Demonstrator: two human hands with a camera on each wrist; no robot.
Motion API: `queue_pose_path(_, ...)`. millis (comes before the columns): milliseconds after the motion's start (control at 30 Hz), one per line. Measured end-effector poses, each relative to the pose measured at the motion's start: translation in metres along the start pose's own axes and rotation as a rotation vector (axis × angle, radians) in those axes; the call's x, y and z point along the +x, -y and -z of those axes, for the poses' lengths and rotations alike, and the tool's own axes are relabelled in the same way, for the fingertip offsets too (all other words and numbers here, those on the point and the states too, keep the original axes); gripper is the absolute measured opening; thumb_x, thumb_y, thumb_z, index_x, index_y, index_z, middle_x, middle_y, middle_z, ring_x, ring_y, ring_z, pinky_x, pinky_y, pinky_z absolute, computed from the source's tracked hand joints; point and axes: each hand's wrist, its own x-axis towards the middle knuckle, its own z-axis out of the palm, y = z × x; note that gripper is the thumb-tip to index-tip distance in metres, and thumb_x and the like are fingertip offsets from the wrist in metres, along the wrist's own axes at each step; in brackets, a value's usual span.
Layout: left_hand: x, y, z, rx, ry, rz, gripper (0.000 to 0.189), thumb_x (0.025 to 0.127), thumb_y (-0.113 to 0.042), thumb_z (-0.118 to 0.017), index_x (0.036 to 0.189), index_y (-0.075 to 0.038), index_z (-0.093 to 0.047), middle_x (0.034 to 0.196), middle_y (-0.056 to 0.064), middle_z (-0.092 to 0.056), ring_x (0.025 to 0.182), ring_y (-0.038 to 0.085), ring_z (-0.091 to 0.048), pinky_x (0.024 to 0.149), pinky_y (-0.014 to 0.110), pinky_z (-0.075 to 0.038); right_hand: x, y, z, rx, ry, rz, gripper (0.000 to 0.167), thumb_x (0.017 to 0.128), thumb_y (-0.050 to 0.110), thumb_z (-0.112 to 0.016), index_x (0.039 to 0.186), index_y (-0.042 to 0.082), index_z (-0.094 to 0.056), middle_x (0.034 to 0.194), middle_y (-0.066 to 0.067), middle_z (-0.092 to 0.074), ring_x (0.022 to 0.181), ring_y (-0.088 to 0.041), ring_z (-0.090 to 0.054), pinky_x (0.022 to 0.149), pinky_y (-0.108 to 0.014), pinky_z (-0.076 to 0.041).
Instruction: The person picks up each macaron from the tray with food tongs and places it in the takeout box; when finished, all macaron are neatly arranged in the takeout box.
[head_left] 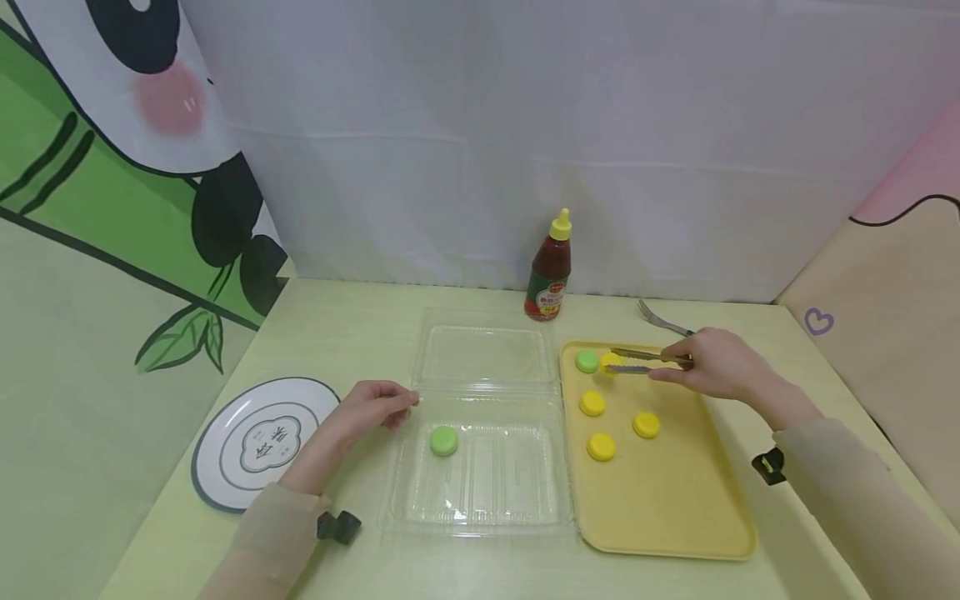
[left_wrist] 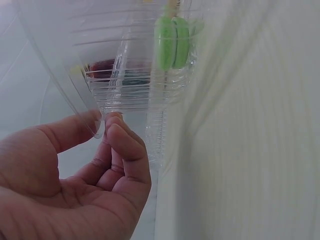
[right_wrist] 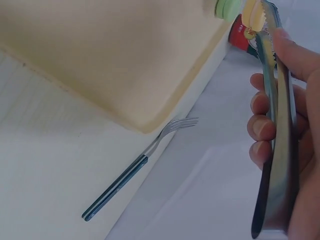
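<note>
My left hand [head_left: 367,407] pinches the left edge of a clear plastic hinged container [head_left: 517,479], its lid folded back flat. Inside the container, toward the left, sits a green macaron [head_left: 443,441]. My right hand [head_left: 720,364] grips metal tongs [right_wrist: 282,155] over the far part of a yellow tray [head_left: 667,517]. The tong tips straddle a yellow macaron [right_wrist: 253,16]; whether they squeeze it I cannot tell. Beside it on the tray lies another green macaron [head_left: 587,361]. Several more yellow macarons [head_left: 601,447] lie nearer on the tray.
A sauce bottle [head_left: 548,275] with a yellow cap stands at the back by the white backdrop. Past the tray's far right corner lies a fork [right_wrist: 135,172]. A white plate [head_left: 225,442] with a dark rim is at the left, partly behind my left forearm.
</note>
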Motion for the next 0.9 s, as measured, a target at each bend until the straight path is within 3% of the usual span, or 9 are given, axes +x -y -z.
queue_pose_path(100, 0.000, 0.000, 0.000, -0.001, 0.004, -0.003, 0.027, 0.099, -0.016, -0.063, 0.102, 0.010, -0.065, 0.074, 0.002, -0.058, 0.069, 0.014, -0.054, 0.067, 0.027, -0.048, 0.003, 0.006, 0.003, 0.002, -0.011, 0.029, 0.030, 0.090, 0.044, -0.072, 0.070, 0.026, -0.060, 0.055, 0.017, -0.029, 0.050, 0.000, -0.028, 0.052, -0.024, -0.025)
queue_pose_path(233, 0.000, 0.000, -0.001, -0.005, 0.005, -0.004, 0.027, 0.099, -0.017, -0.063, 0.102, 0.010, -0.065, 0.074, 0.002, -0.058, 0.069, 0.014, -0.054, 0.068, 0.027, -0.049, 0.009, 0.016, 0.008, 0.002, -0.031, 0.076, 0.044, 0.091, 0.042, -0.072, 0.062, 0.026, -0.044, 0.056, 0.016, -0.022, 0.051, 0.001, -0.022, 0.052, -0.024, -0.021)
queue_pose_path(333, -0.001, -0.001, -0.001, -0.002, 0.003, -0.005, 0.028, 0.098, -0.017, -0.063, 0.103, 0.010, -0.066, 0.075, 0.003, -0.059, 0.069, 0.014, -0.054, 0.068, 0.028, -0.049, 0.013, 0.025, 0.012, 0.000, -0.046, 0.107, 0.046, 0.091, 0.041, -0.073, 0.062, 0.026, -0.040, 0.056, 0.016, -0.021, 0.052, 0.002, -0.023, 0.052, -0.024, -0.022)
queue_pose_path(533, -0.001, 0.000, 0.000, -0.001, 0.005, -0.010, 0.029, 0.099, -0.016, -0.063, 0.105, 0.011, -0.066, 0.076, 0.004, -0.060, 0.069, 0.014, -0.054, 0.068, 0.027, -0.049, 0.021, 0.040, 0.015, -0.013, -0.047, 0.130, 0.032, 0.088, 0.040, -0.076, 0.068, 0.026, -0.055, 0.056, 0.016, -0.025, 0.052, 0.000, -0.027, 0.053, -0.025, -0.028)
queue_pose_path(667, 0.000, 0.000, 0.000, 0.000, 0.007, -0.007, 0.029, 0.099, -0.017, -0.062, 0.105, 0.011, -0.066, 0.076, 0.004, -0.060, 0.069, 0.014, -0.054, 0.067, 0.027, -0.049, 0.025, 0.050, 0.015, -0.014, -0.050, 0.144, 0.021, 0.086, 0.039, -0.078, 0.081, 0.020, -0.071, 0.058, 0.016, -0.040, 0.052, -0.001, -0.034, 0.053, -0.025, -0.034)
queue_pose_path(767, 0.000, 0.000, -0.001, -0.002, 0.010, -0.008, 0.029, 0.099, -0.018, -0.063, 0.105, 0.011, -0.066, 0.076, 0.004, -0.060, 0.069, 0.014, -0.054, 0.067, 0.028, -0.049, 0.028, 0.059, 0.016, -0.006, -0.059, 0.178, 0.021, 0.085, 0.039, -0.079, 0.083, 0.019, -0.072, 0.060, 0.016, -0.043, 0.052, -0.001, -0.034, 0.052, -0.025, -0.033)
queue_pose_path(900, 0.001, 0.001, 0.000, -0.012, 0.015, -0.017, 0.029, 0.099, -0.018, -0.063, 0.104, 0.011, -0.066, 0.075, 0.003, -0.060, 0.069, 0.014, -0.054, 0.067, 0.027, -0.049, 0.033, 0.071, 0.015, 0.018, -0.084, 0.251, 0.026, 0.084, 0.037, -0.080, 0.073, 0.022, -0.063, 0.059, 0.017, -0.034, 0.051, 0.001, -0.029, 0.050, -0.023, -0.025)
